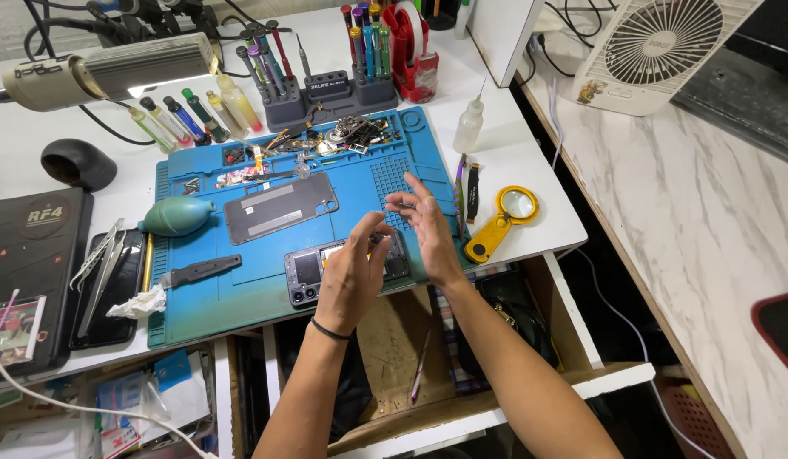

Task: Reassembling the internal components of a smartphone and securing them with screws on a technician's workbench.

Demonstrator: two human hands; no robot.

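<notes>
over the blue rubber repair mat (241, 293), both hands hover above an opened dark smartphone with its back removed (307, 274), which lies flat near the mat's front edge. left hand (353, 276) is loosely curled, fingers pinched narrow just above the phone's right half; whether it holds a small part cannot be told. right hand (429, 231) is raised edge-on beside it, fingers spread and slightly bent, holding nothing visible. just behind the phone lies the detached grey phone back cover (279, 207). left of that rests a teal rubber air blower bulb (174, 216), and below it a black-handled blade tool (202, 270). right of the mat, on the white table, sits a yellow-framed magnifying glass (502, 221).
</notes>
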